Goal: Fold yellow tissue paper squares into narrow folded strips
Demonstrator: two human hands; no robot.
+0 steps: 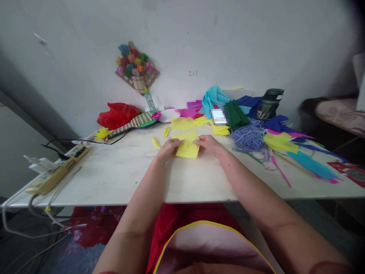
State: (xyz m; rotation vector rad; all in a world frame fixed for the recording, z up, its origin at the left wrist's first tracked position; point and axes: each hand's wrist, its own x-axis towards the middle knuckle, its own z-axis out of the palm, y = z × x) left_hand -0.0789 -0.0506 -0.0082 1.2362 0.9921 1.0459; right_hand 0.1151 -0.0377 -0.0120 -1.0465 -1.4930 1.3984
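A thin yellow sheet of crepe paper (187,148) is stretched between my hands over the white table. My left hand (170,148) pinches its left edge, and my right hand (208,144) pinches its right edge near the top corner. Two small folded yellow paper pieces (156,142) lie just beyond my left hand. Behind the sheet are more flat yellow paper pieces (182,123).
A power strip (61,169) with plugs and cables sits at the table's left. Red plastic (118,115), a striped green craft piece (142,121) and a glue tube (149,101) are at the back. Rightward lie coloured papers (236,114), purple yarn (248,136) and a dark bottle (269,104).
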